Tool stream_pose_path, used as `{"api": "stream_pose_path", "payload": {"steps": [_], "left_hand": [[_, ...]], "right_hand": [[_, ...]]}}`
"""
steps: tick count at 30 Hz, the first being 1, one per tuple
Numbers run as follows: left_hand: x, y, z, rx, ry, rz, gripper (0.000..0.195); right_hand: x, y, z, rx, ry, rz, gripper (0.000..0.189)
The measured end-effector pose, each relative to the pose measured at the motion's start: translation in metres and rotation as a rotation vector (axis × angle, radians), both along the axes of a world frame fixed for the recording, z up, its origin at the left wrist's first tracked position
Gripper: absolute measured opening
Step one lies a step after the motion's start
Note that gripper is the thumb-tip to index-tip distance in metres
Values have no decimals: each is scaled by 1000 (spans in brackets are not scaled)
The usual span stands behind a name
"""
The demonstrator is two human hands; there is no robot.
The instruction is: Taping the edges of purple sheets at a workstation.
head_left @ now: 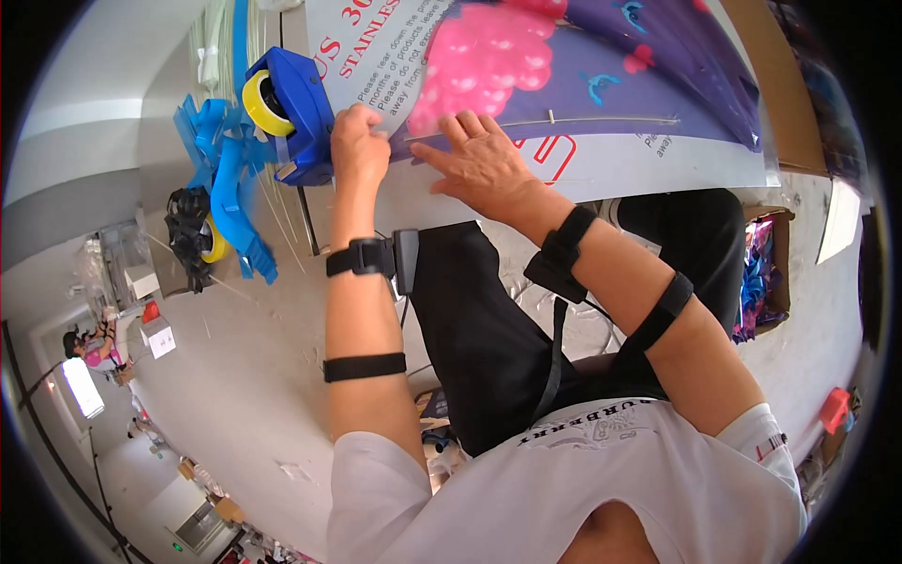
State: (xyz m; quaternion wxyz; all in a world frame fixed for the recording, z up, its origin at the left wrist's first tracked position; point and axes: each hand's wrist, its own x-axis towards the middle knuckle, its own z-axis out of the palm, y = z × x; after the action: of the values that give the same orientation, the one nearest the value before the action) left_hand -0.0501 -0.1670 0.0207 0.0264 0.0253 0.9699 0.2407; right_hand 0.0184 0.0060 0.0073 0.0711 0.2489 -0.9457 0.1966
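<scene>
A purple printed sheet (585,77), patterned with pink balloons and small blue birds, lies across the work surface in front of me. Along its near edge runs a thin pale rod (613,123) with a short upright piece on it. My right hand (486,166) rests palm down at that edge, its fingers spread over the sheet. Curled at the sheet's left corner is my left hand (361,144); whether anything is pinched in its fingers is hidden. Just left of that hand stands a blue tape dispenser (303,106) holding a yellow roll of tape (264,102).
White printed film (620,162) covers the table beneath the sheet. Blue strips (229,176), black ribbon (187,233) and bundled pale rods (211,63) lie beyond the dispenser. A carton of shiny pieces (761,275) sits at the right. Another person (99,345) is far left.
</scene>
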Motion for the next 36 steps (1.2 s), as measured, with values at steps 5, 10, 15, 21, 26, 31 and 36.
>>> {"api": "stream_pose_path", "payload": {"steps": [5, 10, 15, 21, 26, 31, 36], "left_hand": [[36, -6, 1, -91, 290, -315, 31], [57, 4, 0, -337, 232, -396, 48], [64, 2, -3, -408, 134, -344, 58], [72, -2, 0, -443, 158, -224, 56], [91, -16, 9, -64, 295, -26, 20], [92, -79, 20, 307, 401, 369, 7], [58, -89, 52, 726, 160, 726, 14]], "right_hand": [[0, 8, -3, -59, 21, 23, 55], [1, 6, -6, -60, 49, -10, 58], [-1, 10, -5, -90, 18, 17, 62], [11, 36, -4, -214, 93, -42, 48], [34, 120, -4, -395, 156, -275, 21], [62, 161, -2, -617, -153, -509, 10], [65, 159, -4, -421, -29, -452, 12]]}}
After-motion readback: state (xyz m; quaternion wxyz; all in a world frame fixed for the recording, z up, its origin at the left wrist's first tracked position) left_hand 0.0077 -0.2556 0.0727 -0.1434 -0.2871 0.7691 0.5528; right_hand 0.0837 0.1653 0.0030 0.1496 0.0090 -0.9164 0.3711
